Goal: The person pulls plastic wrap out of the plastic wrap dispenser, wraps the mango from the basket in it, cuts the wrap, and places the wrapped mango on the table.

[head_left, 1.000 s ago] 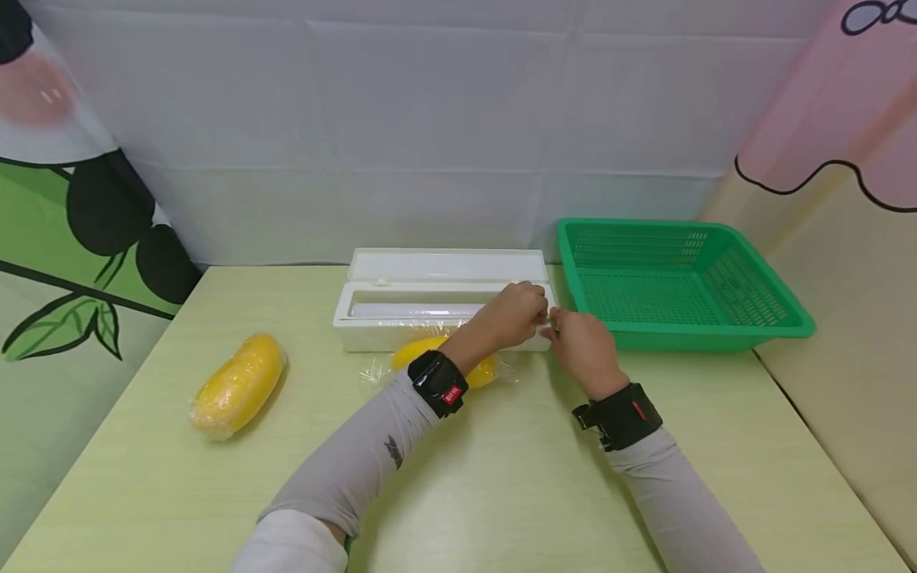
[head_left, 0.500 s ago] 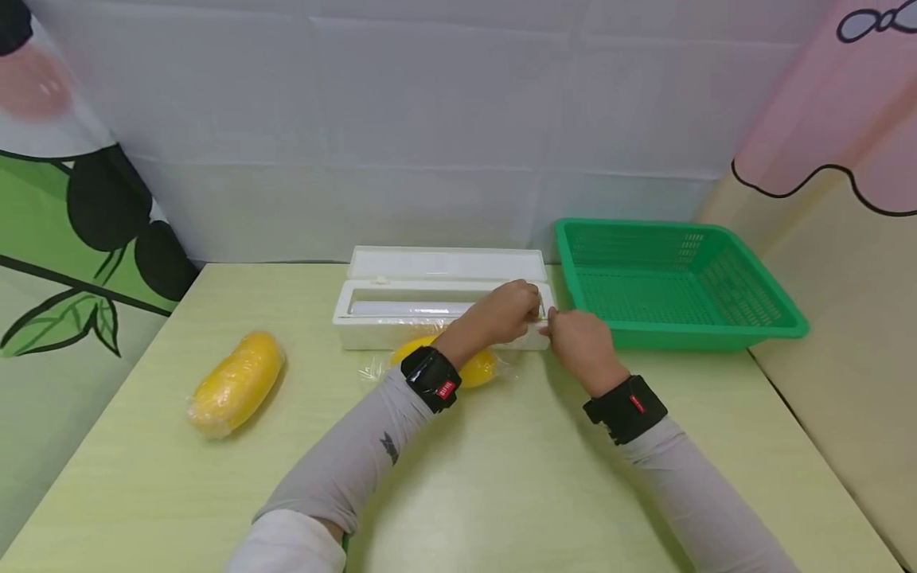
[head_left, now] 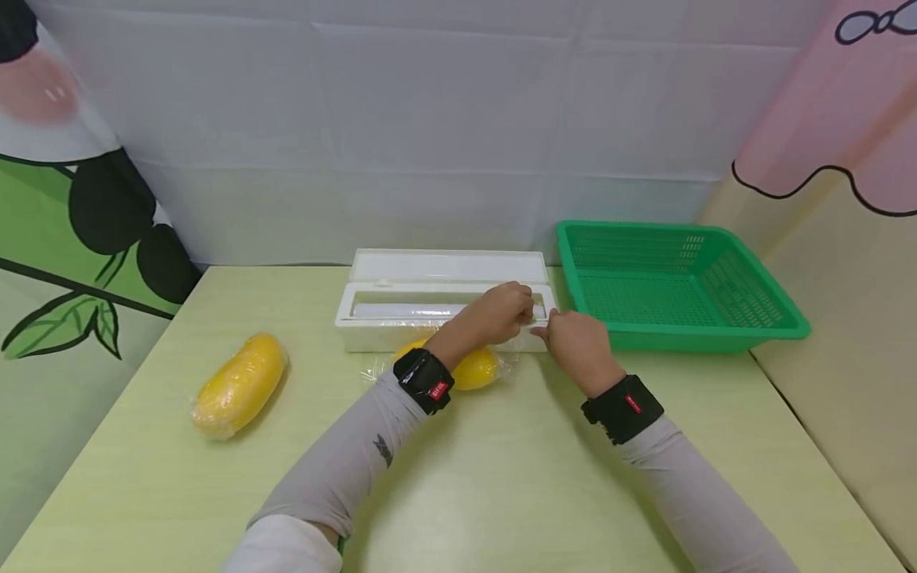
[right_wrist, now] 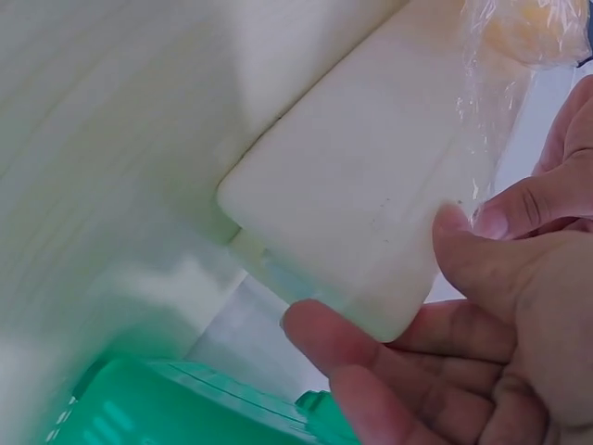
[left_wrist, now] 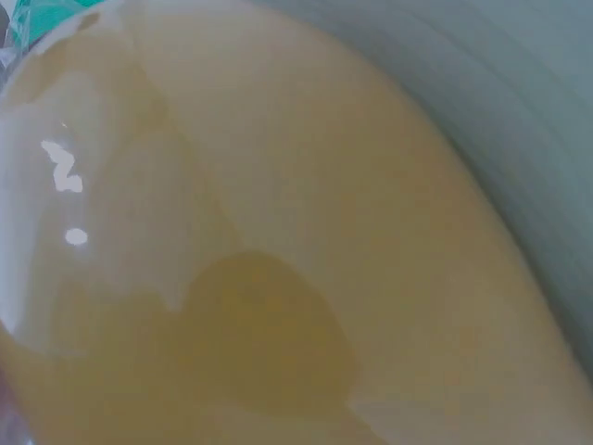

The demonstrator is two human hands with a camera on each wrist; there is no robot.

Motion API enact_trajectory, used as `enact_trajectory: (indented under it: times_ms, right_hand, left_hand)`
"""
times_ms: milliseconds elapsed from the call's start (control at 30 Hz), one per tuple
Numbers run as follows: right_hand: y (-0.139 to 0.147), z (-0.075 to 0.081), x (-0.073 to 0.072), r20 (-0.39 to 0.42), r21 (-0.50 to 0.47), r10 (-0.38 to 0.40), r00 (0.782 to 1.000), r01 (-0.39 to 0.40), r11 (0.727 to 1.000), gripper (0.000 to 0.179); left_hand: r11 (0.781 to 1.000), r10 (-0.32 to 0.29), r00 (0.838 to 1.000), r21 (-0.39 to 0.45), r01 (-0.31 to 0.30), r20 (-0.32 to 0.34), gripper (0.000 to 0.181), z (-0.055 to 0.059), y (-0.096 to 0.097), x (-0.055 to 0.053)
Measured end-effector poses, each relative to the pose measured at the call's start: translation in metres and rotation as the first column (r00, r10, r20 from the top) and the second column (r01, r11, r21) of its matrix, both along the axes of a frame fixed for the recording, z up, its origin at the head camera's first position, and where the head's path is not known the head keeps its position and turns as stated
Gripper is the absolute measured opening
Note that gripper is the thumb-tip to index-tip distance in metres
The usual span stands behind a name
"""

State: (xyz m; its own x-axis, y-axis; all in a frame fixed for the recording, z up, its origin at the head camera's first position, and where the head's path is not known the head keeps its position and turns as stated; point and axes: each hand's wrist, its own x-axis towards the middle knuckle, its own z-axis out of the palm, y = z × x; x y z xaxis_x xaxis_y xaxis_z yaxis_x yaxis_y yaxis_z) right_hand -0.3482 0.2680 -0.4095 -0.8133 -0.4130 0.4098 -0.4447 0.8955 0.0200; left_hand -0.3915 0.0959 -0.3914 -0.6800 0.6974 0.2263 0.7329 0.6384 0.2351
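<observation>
A white cling film box [head_left: 372, 338] lies at the back middle, its lid up and a film roll [head_left: 401, 309] inside. My left hand [head_left: 497, 314] curls over the box's right part and pinches the cling film [right_wrist: 474, 120] at its front rim. My right hand [head_left: 576, 346] grips the right end of the box, thumb on the front face [right_wrist: 324, 185] and fingers around the end. Under my left wrist, against the box, lies a yellow mango [head_left: 476, 370] with film over it. That mango [left_wrist: 278, 204] fills the left wrist view.
Another yellow mango [head_left: 239, 386], wrapped in film, lies on the left of the table [head_left: 458, 493]. A green plastic basket [head_left: 688, 338] stands at the back right, close beside the box. Behind the table hangs a pale cloth [head_left: 444, 119].
My left hand has slid a little to the left along the box's front rim, its forearm with it. My right hand stays on the box end, and the mangoes and basket have not moved.
</observation>
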Motion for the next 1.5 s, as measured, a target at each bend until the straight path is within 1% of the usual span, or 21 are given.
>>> enact_trajectory:
  times_ms: [267,433,633,833,967,1100,1300,1400,1500]
  right_hand:
    - [-0.001,0.0,-0.001,0.013,0.019,0.006,1.0,-0.006,1.0,0.047]
    - [0.0,0.0,-0.001,0.022,0.034,-0.007,1.0,0.007,0.999,0.048]
    - [0.0,-0.001,-0.002,0.016,0.036,-0.012,1.0,0.011,0.999,0.046]
    - [0.0,-0.002,-0.001,0.003,0.031,-0.015,1.0,0.015,0.999,0.044]
    - [-0.001,-0.002,-0.002,0.01,0.038,-0.017,1.0,0.017,0.999,0.044]
    - [-0.002,-0.002,-0.002,0.033,0.036,-0.021,0.999,0.019,0.999,0.044]
    - [-0.002,-0.001,-0.003,0.054,0.046,-0.029,0.998,0.027,0.999,0.046]
    - [0.0,-0.001,-0.002,0.066,0.048,-0.042,0.997,0.039,0.998,0.048]
    - [-0.001,-0.001,-0.002,0.089,0.049,-0.054,0.995,0.05,0.998,0.048]
  left_hand:
    - [1.0,0.001,1.0,-0.005,-0.001,0.019,0.013,0.002,-0.01,0.001]
    - [1.0,0.01,0.999,0.019,-0.011,0.045,0.014,0.001,-0.019,0.003]
    - [0.999,0.006,0.999,0.048,-0.008,0.037,0.015,0.0,-0.026,0.004]
    - [0.999,0.013,0.999,0.042,-0.014,0.037,0.015,-0.001,-0.029,0.006]
    - [0.999,0.018,0.999,0.036,-0.019,0.031,0.014,-0.001,-0.032,0.007]
    - [0.999,0.033,0.999,0.021,-0.034,0.025,0.014,-0.001,-0.034,0.01]
    - [0.999,0.043,0.998,0.028,-0.044,0.036,0.014,0.0,-0.041,0.012]
    - [0.997,0.057,0.997,0.043,-0.06,0.054,0.015,0.0,-0.049,0.013]
    - [0.994,0.089,0.993,0.056,-0.093,0.072,0.016,-0.002,-0.062,0.016]
